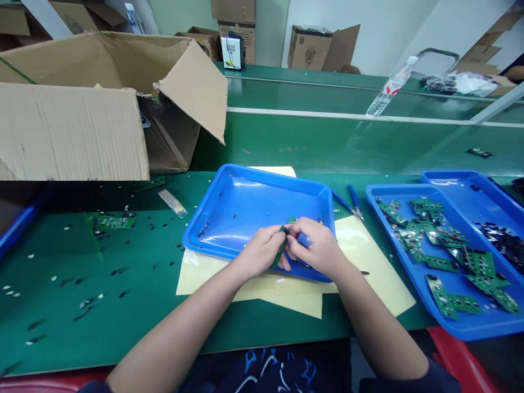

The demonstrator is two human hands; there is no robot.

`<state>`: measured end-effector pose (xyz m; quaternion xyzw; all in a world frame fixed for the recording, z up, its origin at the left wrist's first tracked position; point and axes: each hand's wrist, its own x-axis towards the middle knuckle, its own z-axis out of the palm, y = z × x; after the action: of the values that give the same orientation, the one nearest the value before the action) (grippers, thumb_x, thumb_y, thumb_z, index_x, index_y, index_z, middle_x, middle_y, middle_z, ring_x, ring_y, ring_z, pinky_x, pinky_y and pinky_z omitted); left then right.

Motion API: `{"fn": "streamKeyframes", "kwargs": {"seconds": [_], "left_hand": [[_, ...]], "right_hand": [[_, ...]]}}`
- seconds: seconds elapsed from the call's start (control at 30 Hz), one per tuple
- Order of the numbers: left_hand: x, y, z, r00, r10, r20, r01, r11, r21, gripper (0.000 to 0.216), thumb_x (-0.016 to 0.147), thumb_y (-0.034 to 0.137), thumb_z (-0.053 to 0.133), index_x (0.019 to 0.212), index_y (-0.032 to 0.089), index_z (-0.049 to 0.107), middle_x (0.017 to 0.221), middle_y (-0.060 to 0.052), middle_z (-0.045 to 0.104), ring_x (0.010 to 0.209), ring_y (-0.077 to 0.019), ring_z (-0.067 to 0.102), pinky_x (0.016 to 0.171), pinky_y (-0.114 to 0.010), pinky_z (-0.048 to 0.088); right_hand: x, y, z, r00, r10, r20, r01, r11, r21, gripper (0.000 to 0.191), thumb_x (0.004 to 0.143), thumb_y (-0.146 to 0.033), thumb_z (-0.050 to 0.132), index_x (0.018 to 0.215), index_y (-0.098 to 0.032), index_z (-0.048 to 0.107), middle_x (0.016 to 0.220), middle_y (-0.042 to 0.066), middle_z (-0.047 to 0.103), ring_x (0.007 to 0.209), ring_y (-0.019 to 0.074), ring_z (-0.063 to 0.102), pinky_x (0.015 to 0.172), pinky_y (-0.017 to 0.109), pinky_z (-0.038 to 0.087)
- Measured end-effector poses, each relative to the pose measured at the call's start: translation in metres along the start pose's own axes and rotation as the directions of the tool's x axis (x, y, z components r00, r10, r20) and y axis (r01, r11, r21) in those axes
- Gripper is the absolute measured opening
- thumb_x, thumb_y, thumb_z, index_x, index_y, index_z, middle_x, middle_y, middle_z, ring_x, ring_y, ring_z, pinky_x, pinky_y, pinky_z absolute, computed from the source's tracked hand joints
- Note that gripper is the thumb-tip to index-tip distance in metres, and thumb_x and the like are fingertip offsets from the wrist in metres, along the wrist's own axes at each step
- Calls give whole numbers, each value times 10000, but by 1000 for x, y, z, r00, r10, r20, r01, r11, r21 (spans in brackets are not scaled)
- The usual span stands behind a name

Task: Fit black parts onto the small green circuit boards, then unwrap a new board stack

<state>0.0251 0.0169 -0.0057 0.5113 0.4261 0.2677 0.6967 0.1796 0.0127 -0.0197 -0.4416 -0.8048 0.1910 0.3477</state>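
My left hand (262, 250) is closed around a narrow green circuit board (280, 248), held upright and tilted over the front of a blue tray (262, 188). My right hand (316, 245) pinches at the board's upper end, where a small dark part shows. The fingertips hide what exactly the pinch holds. Beneath my right hand, a bit of another green board (292, 219) and some small black pieces lie in the tray. More dark pieces are scattered along the tray's left side.
Yellow paper sheets (368, 262) lie under the tray. Blue-handled cutters (355, 202) rest right of it. Another blue tray (409, 191) holds several circuit boards, beside a tray of black parts (501, 240). A large cardboard box (73, 131) stands back left; a bottle (392, 87) leans behind.
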Motion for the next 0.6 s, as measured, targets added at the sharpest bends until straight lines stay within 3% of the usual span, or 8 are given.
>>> {"fn": "streamKeyframes", "kwargs": {"seconds": [0.2,0.5,0.6], "left_hand": [[2,-4,-2,1000,10,9,-10,1000,3,232,837,195,331,824,129,553,591,4,588,426,-111,596,459,-221,488],[2,-7,-1,998,54,24,-54,999,-4,219,855,255,364,717,145,493,543,3,582,421,-114,585,455,-224,490],[2,-9,-2,997,79,27,-79,997,18,257,877,287,354,761,135,526,551,5,577,416,-111,578,447,-222,481]], "right_hand": [[0,0,-1,1000,-1,4,1,1000,-10,134,811,-187,472,678,-196,456,666,25,571,628,146,544,605,275,433],[0,0,0,999,20,34,-19,999,-29,144,808,-193,470,665,-197,457,658,23,569,629,150,548,610,280,433],[1,1,-1,997,58,43,-57,998,-26,141,809,-203,474,667,-197,467,663,23,575,629,153,551,609,288,435]]}}
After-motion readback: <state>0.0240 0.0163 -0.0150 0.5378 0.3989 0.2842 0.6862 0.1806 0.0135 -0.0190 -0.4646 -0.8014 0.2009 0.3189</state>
